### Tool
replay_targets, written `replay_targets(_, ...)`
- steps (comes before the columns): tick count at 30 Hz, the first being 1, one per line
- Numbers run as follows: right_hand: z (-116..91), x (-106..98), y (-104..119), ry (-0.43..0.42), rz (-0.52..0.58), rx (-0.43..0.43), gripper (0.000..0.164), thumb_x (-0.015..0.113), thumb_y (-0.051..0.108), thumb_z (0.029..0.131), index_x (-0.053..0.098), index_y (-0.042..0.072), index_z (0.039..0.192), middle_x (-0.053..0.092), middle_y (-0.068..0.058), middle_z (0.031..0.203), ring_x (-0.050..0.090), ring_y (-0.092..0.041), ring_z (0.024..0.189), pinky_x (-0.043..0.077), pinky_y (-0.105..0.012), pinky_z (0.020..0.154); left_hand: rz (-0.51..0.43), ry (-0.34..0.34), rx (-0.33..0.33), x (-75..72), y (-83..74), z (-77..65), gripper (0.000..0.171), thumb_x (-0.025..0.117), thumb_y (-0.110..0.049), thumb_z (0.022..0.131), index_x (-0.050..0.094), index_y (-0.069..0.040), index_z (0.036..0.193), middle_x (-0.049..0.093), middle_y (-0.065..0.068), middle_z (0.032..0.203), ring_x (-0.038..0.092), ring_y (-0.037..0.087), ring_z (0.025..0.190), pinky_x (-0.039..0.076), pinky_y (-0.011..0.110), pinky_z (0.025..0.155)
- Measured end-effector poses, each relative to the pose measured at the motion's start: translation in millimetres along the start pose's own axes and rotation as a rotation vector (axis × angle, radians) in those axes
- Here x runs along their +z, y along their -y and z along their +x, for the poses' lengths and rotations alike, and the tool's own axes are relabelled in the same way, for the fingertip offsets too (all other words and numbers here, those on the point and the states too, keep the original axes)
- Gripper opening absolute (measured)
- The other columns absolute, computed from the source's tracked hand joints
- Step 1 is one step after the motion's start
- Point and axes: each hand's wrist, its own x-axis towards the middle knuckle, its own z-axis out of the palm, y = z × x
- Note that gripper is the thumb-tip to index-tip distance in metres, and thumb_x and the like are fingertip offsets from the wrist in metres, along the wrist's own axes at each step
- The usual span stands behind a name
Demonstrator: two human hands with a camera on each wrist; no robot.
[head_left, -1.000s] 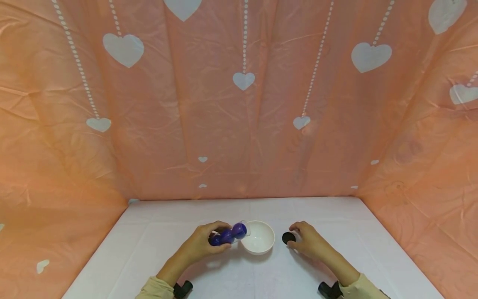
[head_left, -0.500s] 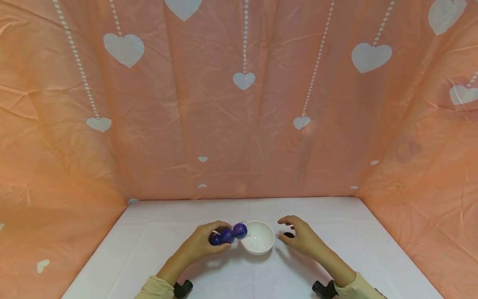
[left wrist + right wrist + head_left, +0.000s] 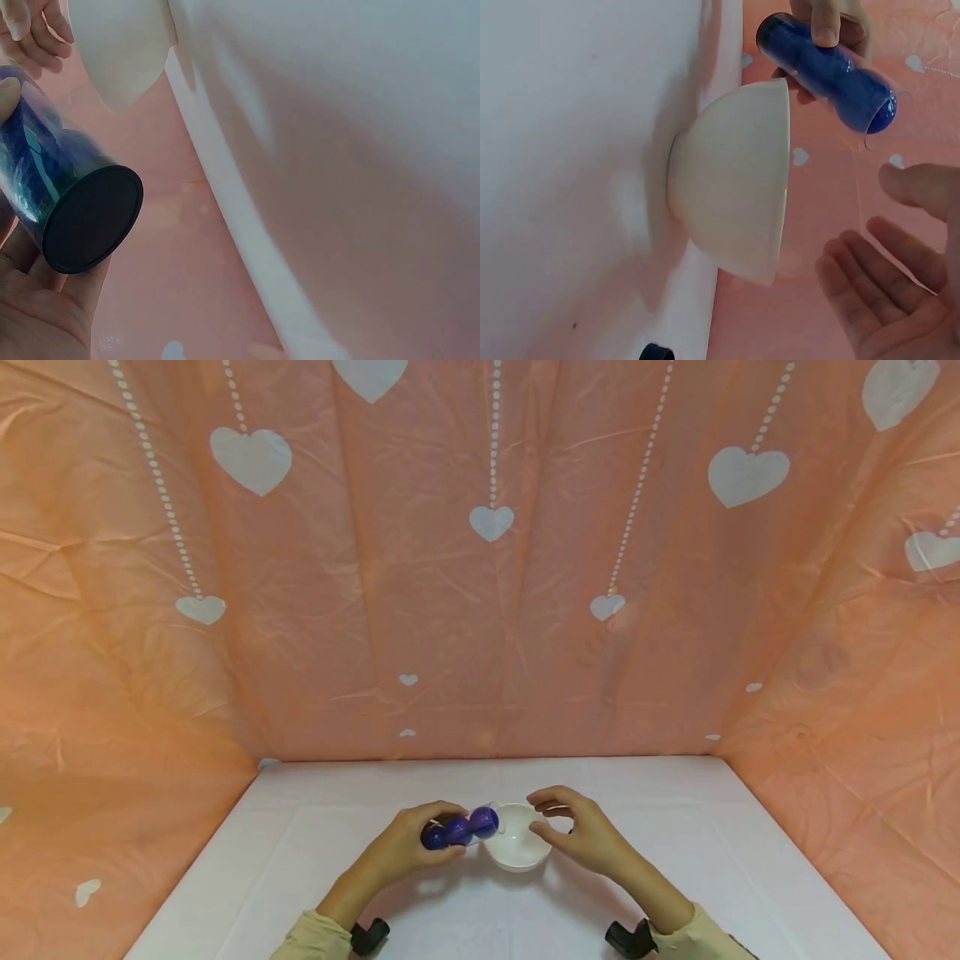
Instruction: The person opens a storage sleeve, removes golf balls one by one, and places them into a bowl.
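Note:
My left hand (image 3: 414, 839) grips a clear tube (image 3: 56, 172) with a black base, tilted with its uncapped end toward the bowl. Several blue-purple balls (image 3: 458, 830) sit in a row inside the tube, one at its mouth. A white bowl (image 3: 517, 847) stands upright on the table, just right of the tube's mouth. Over the bowl's right rim hovers my right hand (image 3: 588, 835), its fingers apart and holding nothing; the right wrist view shows the bare palm facing the tube.
A black cap (image 3: 657, 352) lies on the white table (image 3: 330, 810), mostly hidden behind my right hand in the head view. Orange sheeting with pale hearts (image 3: 491, 523) walls the table at the back and sides.
My right hand has let go of the black cap on the table and moved left to the bowl. The left hand and tube have barely moved.

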Motion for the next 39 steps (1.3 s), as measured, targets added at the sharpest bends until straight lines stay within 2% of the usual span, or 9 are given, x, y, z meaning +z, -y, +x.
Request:
replay_targets(4,5,6,2,-0.001,0.061,-0.044,0.036,0.078,0.007,0.087,0.064,-0.001,0.119,0.069,-0.009,0.115,0.067,-0.026,0.104,0.057,-0.041,0.091,0.008,-0.014,0.025,-0.1,-0.5,1.3,0.046,0.084,-0.030,0.082,0.066,-0.026,0.125,0.069,-0.007,0.120,0.065,0.011,0.104,0.057,0.034,0.090)
replay_targets(8,8,10,8,0.003,0.073,-0.057,0.037,0.077,0.000,0.085,0.063,-0.004,0.120,0.069,-0.012,0.115,0.066,-0.021,0.104,0.057,-0.045,0.090,0.006,-0.018,0.031,-0.6,-1.3,2.3,0.047,0.084,-0.030,0.082,0.066,-0.025,0.125,0.069,-0.006,0.120,0.066,0.013,0.105,0.057,0.036,0.091)
replay_targets(11,9,10,19,0.014,0.090,-0.051,0.038,0.076,-0.003,0.084,0.063,-0.006,0.119,0.068,-0.015,0.115,0.066,-0.025,0.103,0.056,-0.049,0.090,0.003,-0.014,0.025,-1.1,-2.4,3.3,0.047,0.084,-0.032,0.082,0.066,-0.025,0.125,0.069,-0.006,0.120,0.066,0.013,0.105,0.057,0.037,0.091)
replay_targets(16,11,9,40,0.041,0.144,-0.026,0.036,0.076,-0.001,0.086,0.063,-0.003,0.119,0.068,-0.019,0.115,0.066,-0.040,0.101,0.055,-0.049,0.090,0.014,-0.009,0.026,-2.4,-5.1,4.7,0.048,0.082,-0.038,0.083,0.065,-0.025,0.126,0.069,-0.007,0.121,0.065,0.012,0.106,0.056,0.036,0.092)
replay_targets(24,12,14,44,0.046,0.202,0.017,0.036,0.076,-0.001,0.086,0.063,-0.004,0.119,0.065,-0.028,0.115,0.066,-0.045,0.100,0.055,-0.051,0.089,0.032,-0.018,0.046,-3.1,-6.2,6.7,0.048,0.082,-0.037,0.083,0.065,-0.025,0.127,0.068,-0.006,0.122,0.065,0.014,0.108,0.056,0.037,0.093)
replay_targets(28,13,16,40,0.049,0.220,0.016,0.038,0.075,-0.002,0.086,0.061,-0.009,0.121,0.065,-0.029,0.114,0.065,-0.047,0.100,0.055,-0.052,0.088,0.041,-0.023,0.044,-3.8,-8.5,8.2,0.049,0.082,-0.038,0.084,0.065,-0.026,0.128,0.068,-0.006,0.123,0.065,0.014,0.109,0.056,0.037,0.093)
replay_targets(32,13,21,25,0.050,0.222,0.035,0.039,0.075,-0.001,0.087,0.060,-0.009,0.123,0.067,-0.023,0.112,0.066,-0.044,0.099,0.056,-0.048,0.087,0.054,-0.025,0.058,-3.6,-9.4,9.0,0.049,0.082,-0.038,0.084,0.065,-0.025,0.128,0.068,-0.006,0.122,0.065,0.014,0.109,0.056,0.037,0.093)
replay_targets(39,10,25,7,0.057,0.250,0.055,0.040,0.077,0.011,0.088,0.063,0.001,0.124,0.069,-0.013,0.112,0.068,-0.035,0.100,0.058,-0.033,0.088,0.105,-0.032,0.075,-2.9,-10.0,10.0,0.050,0.084,-0.034,0.082,0.065,-0.024,0.128,0.068,-0.006,0.122,0.064,0.014,0.109,0.055,0.037,0.093)
